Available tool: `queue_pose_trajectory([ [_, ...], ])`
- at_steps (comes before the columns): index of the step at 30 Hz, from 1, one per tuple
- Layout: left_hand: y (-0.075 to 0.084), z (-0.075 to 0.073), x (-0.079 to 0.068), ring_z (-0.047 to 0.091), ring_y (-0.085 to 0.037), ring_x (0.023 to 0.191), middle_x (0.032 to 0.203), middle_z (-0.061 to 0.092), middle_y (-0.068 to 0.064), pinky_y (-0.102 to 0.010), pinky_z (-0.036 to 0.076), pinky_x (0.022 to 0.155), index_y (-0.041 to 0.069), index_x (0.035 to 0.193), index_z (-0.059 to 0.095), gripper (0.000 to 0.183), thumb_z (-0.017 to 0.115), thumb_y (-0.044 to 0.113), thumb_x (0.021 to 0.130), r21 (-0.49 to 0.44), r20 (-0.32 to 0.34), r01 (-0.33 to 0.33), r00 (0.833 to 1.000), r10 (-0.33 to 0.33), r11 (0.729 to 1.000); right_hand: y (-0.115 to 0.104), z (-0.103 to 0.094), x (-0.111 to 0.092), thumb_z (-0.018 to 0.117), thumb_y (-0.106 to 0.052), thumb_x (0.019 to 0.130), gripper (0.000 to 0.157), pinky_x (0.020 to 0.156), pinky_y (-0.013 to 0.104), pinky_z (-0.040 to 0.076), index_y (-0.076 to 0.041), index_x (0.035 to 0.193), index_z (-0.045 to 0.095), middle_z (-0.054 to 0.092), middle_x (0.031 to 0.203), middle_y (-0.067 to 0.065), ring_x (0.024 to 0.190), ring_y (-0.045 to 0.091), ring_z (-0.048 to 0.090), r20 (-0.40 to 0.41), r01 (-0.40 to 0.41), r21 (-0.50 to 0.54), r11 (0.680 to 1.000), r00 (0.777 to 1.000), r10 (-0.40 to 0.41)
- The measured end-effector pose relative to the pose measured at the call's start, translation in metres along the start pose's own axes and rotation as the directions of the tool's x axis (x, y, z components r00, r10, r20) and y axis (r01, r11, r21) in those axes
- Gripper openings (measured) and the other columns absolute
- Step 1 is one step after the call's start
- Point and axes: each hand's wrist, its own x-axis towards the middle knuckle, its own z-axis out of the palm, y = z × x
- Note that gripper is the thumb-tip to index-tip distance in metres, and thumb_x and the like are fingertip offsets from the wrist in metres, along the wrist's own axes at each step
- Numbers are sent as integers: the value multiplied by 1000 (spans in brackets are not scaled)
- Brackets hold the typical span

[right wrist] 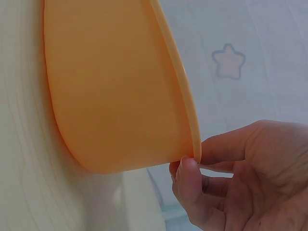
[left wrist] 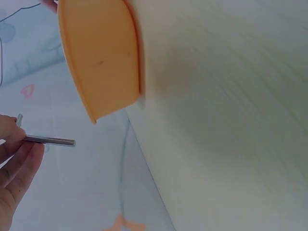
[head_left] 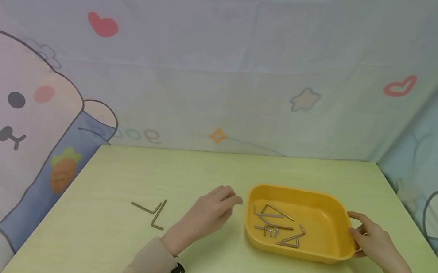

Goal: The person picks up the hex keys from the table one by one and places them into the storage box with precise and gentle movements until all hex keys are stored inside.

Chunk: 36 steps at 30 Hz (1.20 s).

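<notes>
My left hand [head_left: 211, 209] is raised just left of the yellow bin [head_left: 327, 228]. In the left wrist view its thumb and fingers pinch a metal hex key [left wrist: 50, 140], whose straight arm sticks out past the fingertips. The head view hides that key behind the hand. At the bin's right end, my right hand [head_left: 374, 239] grips the rim, thumb on one side and fingers on the other, as the right wrist view [right wrist: 231, 168] also shows. Several L-shaped hex keys [head_left: 273, 226] lie jumbled toward the left part of the bin's floor.
Two more hex keys [head_left: 158, 213] [head_left: 143, 207] lie close together on the pale green table [head_left: 111, 249], left of my left hand. A printed cloth [head_left: 210, 64] hangs behind the table, and another stretch of it runs along the right side.
</notes>
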Motion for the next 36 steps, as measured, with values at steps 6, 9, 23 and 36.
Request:
queue_pose_trajectory([
  [6, 2, 10, 16, 55, -9, 82, 93, 61, 2, -16, 47, 70, 12, 104, 67, 25, 61, -3, 84, -106, -11, 33, 999, -35, 994, -1, 1, 0, 41, -9, 100, 48, 57, 26, 56, 9, 142, 28, 55, 89, 14, 65, 13, 60, -10, 3, -4, 1000, 1000, -3],
  [9, 1, 16, 23, 56, -9, 83, 93, 62, 2, -16, 48, 73, 12, 103, 68, 23, 62, -2, 86, -136, 12, 40, 999, -39, 990, 0, 2, 0, 41, -9, 100, 48, 57, 26, 56, 9, 142, 28, 55, 89, 14, 64, 13, 60, -12, 4, -3, 1000, 1000, -5],
  [23, 2, 30, 61, 55, -7, 81, 92, 61, 0, -11, 45, 71, 10, 105, 67, 20, 56, 2, 91, -290, 199, 142, 976, -86, 946, 1, 3, 1, 42, -10, 101, 48, 57, 26, 56, 9, 143, 28, 56, 90, 15, 65, 13, 60, -10, 13, 3, 1000, 1000, -13],
  [36, 0, 70, 90, 56, -5, 77, 89, 67, 2, -13, 44, 67, 13, 97, 68, 15, 58, 4, 89, -295, 512, 380, 838, -191, 877, 2, 2, 0, 42, -12, 101, 49, 58, 26, 56, 9, 143, 27, 57, 91, 15, 66, 13, 60, -10, 14, -4, 1000, 1000, -14],
])
